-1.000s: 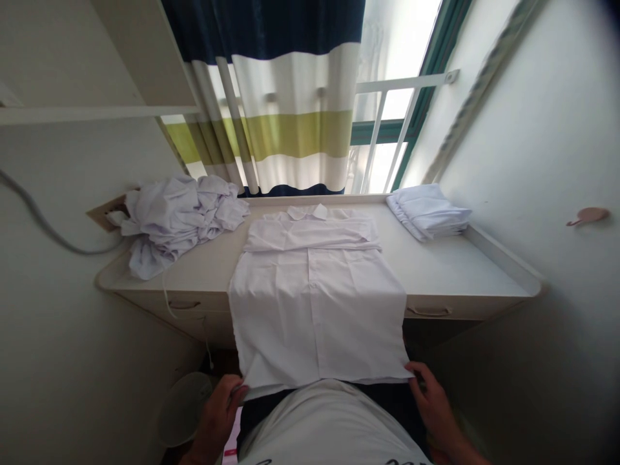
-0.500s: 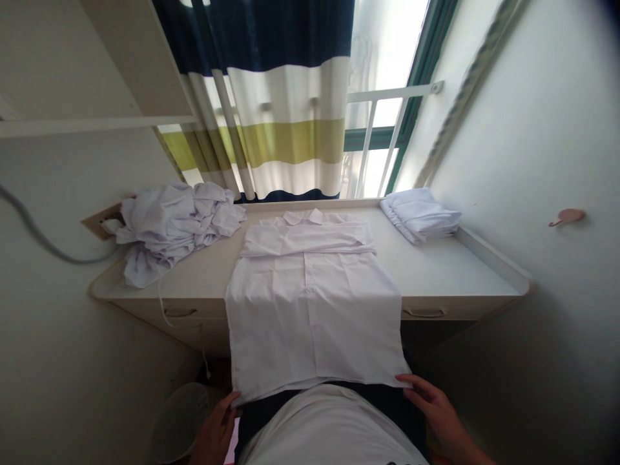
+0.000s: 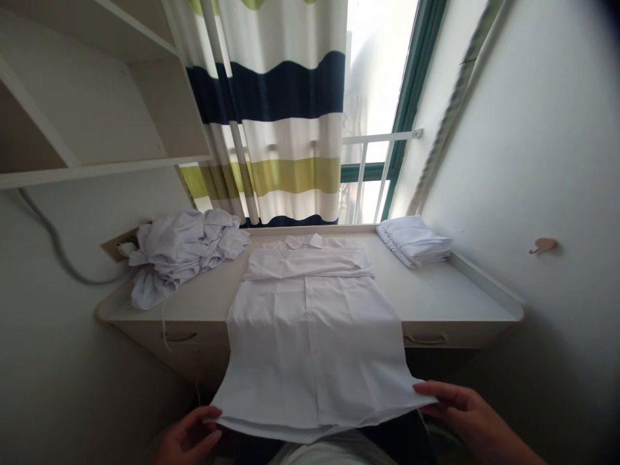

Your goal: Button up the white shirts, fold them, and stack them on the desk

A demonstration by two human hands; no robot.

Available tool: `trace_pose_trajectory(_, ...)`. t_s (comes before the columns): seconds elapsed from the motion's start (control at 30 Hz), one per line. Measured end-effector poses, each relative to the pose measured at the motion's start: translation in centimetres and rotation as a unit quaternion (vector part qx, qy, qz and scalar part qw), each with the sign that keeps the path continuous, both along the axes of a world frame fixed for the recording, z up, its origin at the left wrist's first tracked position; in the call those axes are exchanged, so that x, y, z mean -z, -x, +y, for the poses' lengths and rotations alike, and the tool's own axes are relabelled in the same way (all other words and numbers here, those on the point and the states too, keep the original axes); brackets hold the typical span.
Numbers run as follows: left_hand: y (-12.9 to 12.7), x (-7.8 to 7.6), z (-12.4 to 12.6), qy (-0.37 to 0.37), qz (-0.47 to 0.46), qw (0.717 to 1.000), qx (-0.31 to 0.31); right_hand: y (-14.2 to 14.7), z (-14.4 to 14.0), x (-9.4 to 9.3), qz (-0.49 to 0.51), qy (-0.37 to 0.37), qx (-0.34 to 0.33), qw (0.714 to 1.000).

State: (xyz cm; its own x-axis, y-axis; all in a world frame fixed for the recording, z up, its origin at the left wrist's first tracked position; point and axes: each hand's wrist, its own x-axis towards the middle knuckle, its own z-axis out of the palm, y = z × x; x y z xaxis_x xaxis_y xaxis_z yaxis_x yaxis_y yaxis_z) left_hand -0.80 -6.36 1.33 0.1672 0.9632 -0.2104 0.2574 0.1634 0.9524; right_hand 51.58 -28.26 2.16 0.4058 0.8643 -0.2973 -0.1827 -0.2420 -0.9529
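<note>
Beneath a striped curtain [image 3: 285, 129], one desk [image 3: 450, 300] is seen bearing one shirt [image 3: 312, 336] spread flat, one crumpled pile of clothes [image 3: 181, 248] and one folded stack [image 3: 414, 240]. The shirt's hem is draped over the desk's near edge, its corners pinched by the left hand [image 3: 186, 439] and the right hand [image 3: 465, 413].

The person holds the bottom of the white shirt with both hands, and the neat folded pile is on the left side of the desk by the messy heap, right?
Not quite. Both hands, left hand and right hand, do hold the bottom of the white shirt. But the head view shows the folded pile on the right side of the desk, far from the messy heap on the left.
</note>
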Motion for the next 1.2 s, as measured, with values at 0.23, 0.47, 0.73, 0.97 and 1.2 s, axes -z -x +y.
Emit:
trace_pose_trajectory(0.23, 0.8, -9.9, 2.3, -0.226, 0.176, 0.958, 0.026, -0.1, -0.1, -10.4, -0.308, -0.037, -0.065, 0.949)
trace_pose_trajectory(0.47, 2.2, -14.8, 5.2, -0.352, 0.267, 0.894, 0.079, -2.1, -0.6, -12.4, -0.456, -0.105, -0.05, 0.882)
trace_pose_trajectory(0.73, -2.5, -20.4, 12.1, -0.307, 0.236, 0.912, 0.138, -7.1, 5.8, -16.4, -0.42, -0.142, -0.081, 0.893)
trace_pose_trajectory(0.97, -8.7, -25.1, 22.1, -0.288, 0.244, 0.908, 0.179, -9.6, 16.8, -22.6, -0.499, -0.104, -0.106, 0.854)
trace_pose_trajectory(1.2, -16.0, -25.1, 36.8, -0.285, 0.218, 0.91, 0.208, -14.5, 30.2, -25.7, -0.514, -0.094, -0.092, 0.848)
